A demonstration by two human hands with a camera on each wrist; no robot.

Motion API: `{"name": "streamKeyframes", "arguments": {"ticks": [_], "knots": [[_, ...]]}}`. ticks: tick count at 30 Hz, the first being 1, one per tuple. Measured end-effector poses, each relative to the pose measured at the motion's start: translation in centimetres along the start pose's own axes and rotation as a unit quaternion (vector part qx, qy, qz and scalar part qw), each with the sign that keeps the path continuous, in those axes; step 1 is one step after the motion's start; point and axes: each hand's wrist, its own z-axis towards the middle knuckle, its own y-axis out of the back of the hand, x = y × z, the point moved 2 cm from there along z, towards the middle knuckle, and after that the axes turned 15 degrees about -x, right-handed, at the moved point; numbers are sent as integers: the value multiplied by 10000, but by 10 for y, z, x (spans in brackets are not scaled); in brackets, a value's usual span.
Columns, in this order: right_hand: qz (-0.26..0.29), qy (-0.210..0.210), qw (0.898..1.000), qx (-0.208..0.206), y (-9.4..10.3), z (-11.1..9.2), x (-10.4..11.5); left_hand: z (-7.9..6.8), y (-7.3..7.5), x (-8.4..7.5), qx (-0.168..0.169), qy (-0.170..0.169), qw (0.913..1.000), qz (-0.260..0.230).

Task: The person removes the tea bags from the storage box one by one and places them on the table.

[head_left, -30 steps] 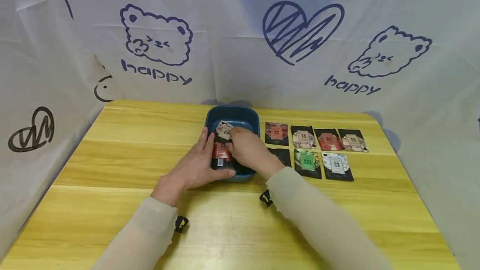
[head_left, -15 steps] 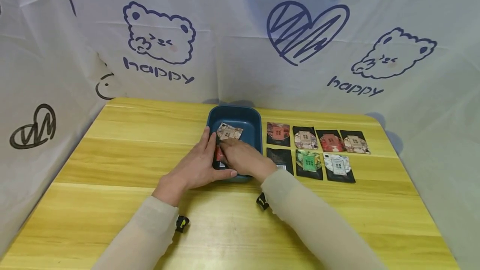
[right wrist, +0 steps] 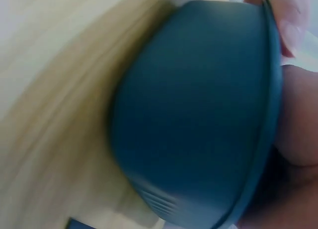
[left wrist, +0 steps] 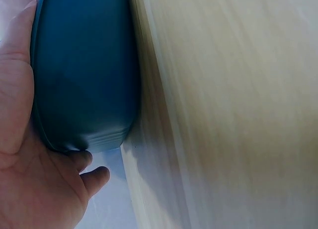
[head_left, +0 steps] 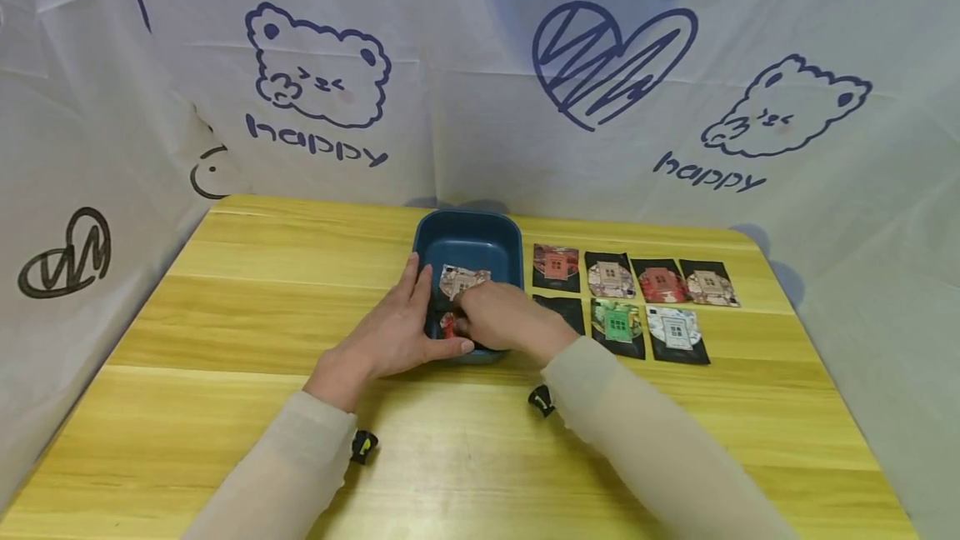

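Observation:
A dark blue plastic bin (head_left: 468, 227) stands near the table's back edge, holding a few small black sachets. My left hand (head_left: 390, 323) rests on its left and front rim with the fingers fairly straight and the thumb along the front. My right hand (head_left: 510, 315) reaches inside, fingers curled at a sachet with a beige label (head_left: 459, 280); the fingertips are partly hidden. A red-labelled sachet (head_left: 447, 325) shows below them. From the left wrist, the palm (left wrist: 44, 189) lies against the bin's wall (left wrist: 87, 65). The right wrist view shows mostly the bin's outside (right wrist: 194, 110).
Right of the bin, several sachets lie in two rows, among them a green-labelled one (head_left: 617, 326) and a white-labelled one (head_left: 677, 333). A printed white cloth (head_left: 465, 140) hangs behind the wooden table (head_left: 450, 457).
My right hand has moved about inside the bin, and the beige-labelled sachet has shifted toward the front. The red-labelled sachet is now more covered. My left hand stays on the rim.

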Motion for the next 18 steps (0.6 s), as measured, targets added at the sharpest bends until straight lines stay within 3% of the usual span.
{"name": "streamKeyframes", "arguments": {"ticks": [8, 18], "knots": [[-19, -535, 9957, -759, 6, 13, -9, 0, -1, 0, -15, -23, 10000, 94], [121, -1018, 9943, -299, -10, 25, -10, 0, -1, 0, 10, -11, 10000, 81]]}}
